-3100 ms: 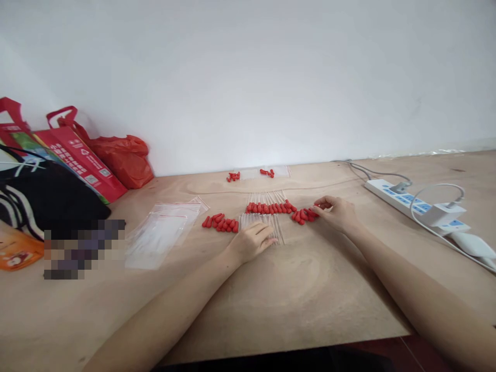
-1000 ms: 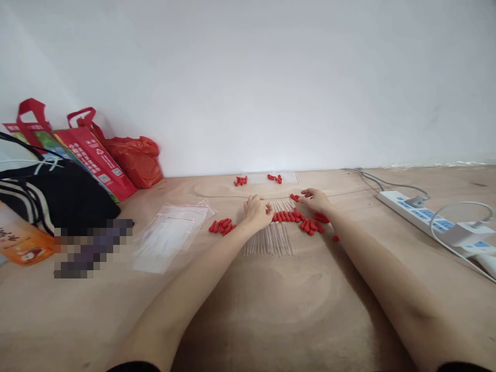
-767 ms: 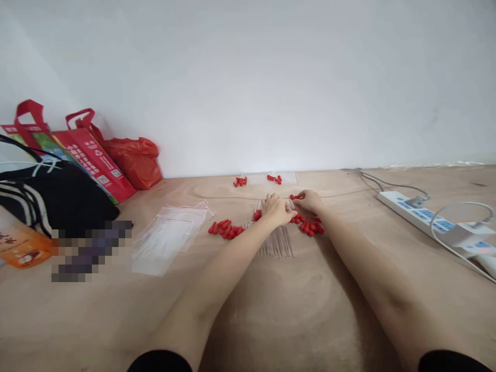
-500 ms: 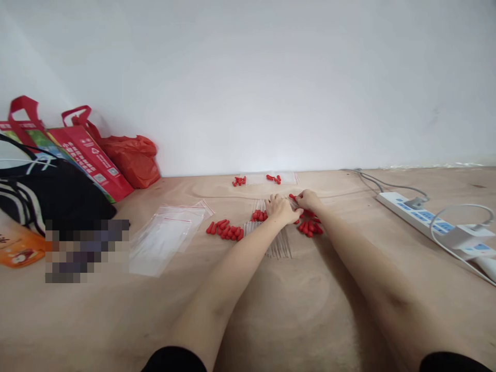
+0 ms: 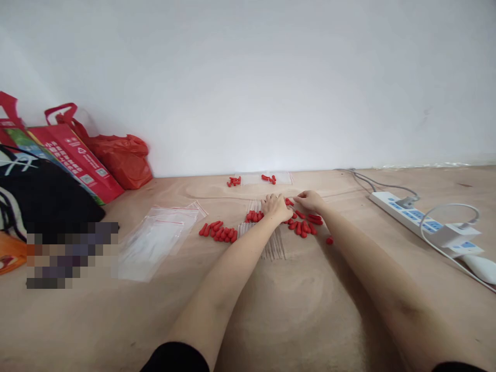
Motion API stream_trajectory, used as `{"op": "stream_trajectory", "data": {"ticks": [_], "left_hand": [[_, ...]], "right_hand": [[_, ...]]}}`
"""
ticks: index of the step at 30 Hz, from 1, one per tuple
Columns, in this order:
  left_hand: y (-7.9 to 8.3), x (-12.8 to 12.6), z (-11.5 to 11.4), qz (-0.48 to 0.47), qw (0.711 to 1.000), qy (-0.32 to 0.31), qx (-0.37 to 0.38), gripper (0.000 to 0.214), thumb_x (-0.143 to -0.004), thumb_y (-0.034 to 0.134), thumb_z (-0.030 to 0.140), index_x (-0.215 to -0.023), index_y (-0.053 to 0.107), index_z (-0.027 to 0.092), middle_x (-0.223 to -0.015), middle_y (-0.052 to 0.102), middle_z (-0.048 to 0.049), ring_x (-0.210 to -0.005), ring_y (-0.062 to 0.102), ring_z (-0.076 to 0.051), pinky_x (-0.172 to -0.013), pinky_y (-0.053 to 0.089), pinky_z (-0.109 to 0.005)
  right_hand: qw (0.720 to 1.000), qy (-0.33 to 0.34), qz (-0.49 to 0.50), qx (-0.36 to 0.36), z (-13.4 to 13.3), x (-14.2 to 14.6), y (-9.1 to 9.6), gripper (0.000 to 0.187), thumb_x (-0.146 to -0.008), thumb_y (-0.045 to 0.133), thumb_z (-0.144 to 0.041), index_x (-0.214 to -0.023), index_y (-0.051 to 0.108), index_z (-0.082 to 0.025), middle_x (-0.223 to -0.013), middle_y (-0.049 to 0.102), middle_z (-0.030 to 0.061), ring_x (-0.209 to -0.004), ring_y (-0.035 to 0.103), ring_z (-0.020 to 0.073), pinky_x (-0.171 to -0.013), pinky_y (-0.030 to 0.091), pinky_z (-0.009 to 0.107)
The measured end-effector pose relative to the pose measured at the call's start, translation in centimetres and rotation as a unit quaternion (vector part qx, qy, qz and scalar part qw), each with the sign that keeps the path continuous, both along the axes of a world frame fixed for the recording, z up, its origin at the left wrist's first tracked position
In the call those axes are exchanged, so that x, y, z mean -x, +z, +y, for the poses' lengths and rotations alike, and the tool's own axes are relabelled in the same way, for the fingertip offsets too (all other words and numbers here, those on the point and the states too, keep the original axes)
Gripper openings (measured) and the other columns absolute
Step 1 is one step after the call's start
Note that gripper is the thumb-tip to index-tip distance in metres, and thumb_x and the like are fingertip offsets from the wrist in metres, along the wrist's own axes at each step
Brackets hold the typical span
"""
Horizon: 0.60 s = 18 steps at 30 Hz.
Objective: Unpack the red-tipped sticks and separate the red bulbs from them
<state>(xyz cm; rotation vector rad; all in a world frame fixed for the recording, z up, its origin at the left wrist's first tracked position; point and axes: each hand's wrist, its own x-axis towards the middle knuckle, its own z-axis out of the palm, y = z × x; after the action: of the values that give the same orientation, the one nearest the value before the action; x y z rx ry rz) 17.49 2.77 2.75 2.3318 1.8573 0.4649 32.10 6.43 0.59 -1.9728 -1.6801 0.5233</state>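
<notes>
Thin clear tubes [image 5: 274,247] lie side by side in a bundle on the wooden table, under my left hand [image 5: 276,206]. That hand rests palm down with its thumb apart; its fingertips are partly hidden. Red rubber bulbs [image 5: 254,216] sit across the tubes just left of it. My right hand [image 5: 309,200] is closed in a pinch close by, and what its fingertips hold, if anything, is too small to make out. Another red bulb [image 5: 289,201] shows between the hands. Below the right hand spreads a loose pile of red bulbs [image 5: 304,228]; further left lies a second pile [image 5: 219,231].
Clear zip bags [image 5: 155,248] lie left of the piles. Further bulbs [image 5: 234,181] rest beside a clear bag [image 5: 248,179] near the wall. At right stands a power strip [image 5: 405,211] with cables; shopping bags [image 5: 73,160] and a black bag [image 5: 46,201] crowd the left.
My right hand has drawn slightly away from my left, and the red bulb at its fingertips now shows apart from them. A single bulb has come into view beside my right forearm. The view has shifted right.
</notes>
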Motion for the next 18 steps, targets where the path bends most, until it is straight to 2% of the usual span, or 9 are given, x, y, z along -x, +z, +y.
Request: {"op": "stream_trajectory", "data": {"ticks": [4,7,10,12,14,18], "left_hand": [[0.1,-0.2,0.6,-0.004,1.000,0.010,0.010,0.020,-0.074,0.050,0.026,-0.092,0.054,0.019,-0.106,0.059,-0.0095,-0.104,0.048,-0.026,-0.086,0.030,-0.041],[0.5,-0.2,0.7,-0.009,1.000,0.012,0.009,0.017,-0.075,0.048,0.020,-0.091,0.054,0.018,-0.098,0.062,-0.0097,-0.097,0.052,-0.025,-0.084,0.031,-0.041],[0.9,-0.2,-0.1,-0.024,1.000,-0.010,-0.005,0.017,-0.076,0.047,0.020,-0.093,0.053,0.018,-0.095,0.063,-0.0083,-0.096,0.053,-0.024,-0.084,0.031,-0.041],[1.1,-0.2,-1.3,-0.035,0.998,-0.049,-0.016,0.017,-0.077,0.048,0.023,-0.094,0.052,0.021,-0.094,0.063,-0.0044,-0.095,0.054,-0.022,-0.084,0.032,-0.039],[1.0,-0.4,-2.9,-0.045,0.993,-0.101,-0.026,0.015,-0.078,0.049,0.026,-0.092,0.051,0.024,-0.091,0.064,0.0007,-0.092,0.055,-0.018,-0.084,0.032,-0.036],[0.4,-0.6,-5.7,-0.055,0.981,-0.183,-0.041,0.009,-0.078,0.051,0.029,-0.085,0.052,0.024,-0.086,0.064,0.0035,-0.088,0.055,-0.017,-0.083,0.033,-0.035]], "right_hand": [[1.000,0.004,0.004,0.021,0.3,1.5,0.0,0.024,-0.064,0.063,-0.037,-0.067,0.066,-0.014,-0.061,0.064,0.0059,-0.058,0.056,0.0149,-0.050,0.037,0.022],[0.999,-0.004,0.011,0.031,0.1,2.0,0.3,0.021,-0.064,0.063,-0.034,-0.062,0.064,-0.013,-0.055,0.061,0.0058,-0.054,0.054,0.0149,-0.048,0.036,0.023],[0.999,-0.009,0.025,0.036,-0.8,1.2,1.2,0.024,-0.068,0.058,-0.035,-0.063,0.064,-0.013,-0.056,0.060,0.0053,-0.053,0.052,0.0137,-0.047,0.035,0.023],[0.999,-0.001,0.035,0.033,-2.0,-0.2,2.0,0.023,-0.067,0.059,-0.036,-0.064,0.064,-0.014,-0.058,0.060,0.0036,-0.055,0.052,0.0125,-0.049,0.035,0.022],[0.998,0.020,0.044,0.030,-3.6,-2.0,2.7,0.026,-0.065,0.060,-0.040,-0.063,0.063,-0.015,-0.058,0.059,0.0016,-0.055,0.050,0.0112,-0.049,0.035,0.021],[0.987,0.148,0.058,0.000,-7.3,-4.6,2.9,0.030,-0.065,0.059,-0.046,-0.062,0.061,-0.016,-0.058,0.057,-0.0003,-0.053,0.045,0.0092,-0.049,0.034,0.021]]}}
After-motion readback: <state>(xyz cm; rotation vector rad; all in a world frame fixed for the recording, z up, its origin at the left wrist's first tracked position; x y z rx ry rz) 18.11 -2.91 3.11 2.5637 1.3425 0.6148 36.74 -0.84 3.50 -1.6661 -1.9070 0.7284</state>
